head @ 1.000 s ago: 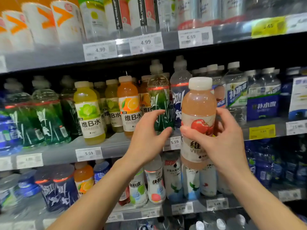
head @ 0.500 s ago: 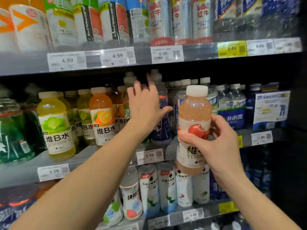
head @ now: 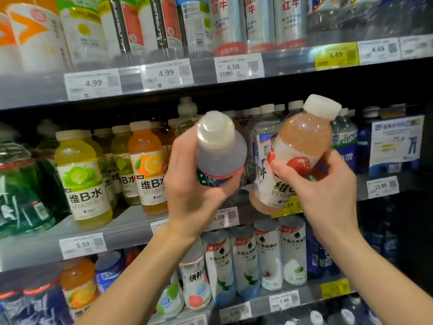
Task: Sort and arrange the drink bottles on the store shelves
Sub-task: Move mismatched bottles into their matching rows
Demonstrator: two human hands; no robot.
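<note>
My left hand (head: 195,195) grips a clear bottle with a blue label (head: 220,158), tilted with its cap toward me, in front of the middle shelf (head: 131,227). My right hand (head: 328,193) holds a pink peach vitamin-water bottle (head: 297,156) with a white cap, leaning to the right, beside the clear one. Yellow-green lime vitamin-water bottles (head: 82,177) and an orange one (head: 147,170) stand in rows on the middle shelf to the left.
Green bottles (head: 21,193) stand at the far left of the middle shelf, blue-labelled water bottles (head: 344,141) at the right. The top shelf (head: 281,64) carries tall bottles and cans; the lower shelf (head: 257,301) holds white-labelled drinks. Price tags line the shelf edges.
My left hand reached back into the middle shelf, took hold of the clear blue-label bottle and pulled it out toward me. The pink bottle tilted to the right in my right hand.
</note>
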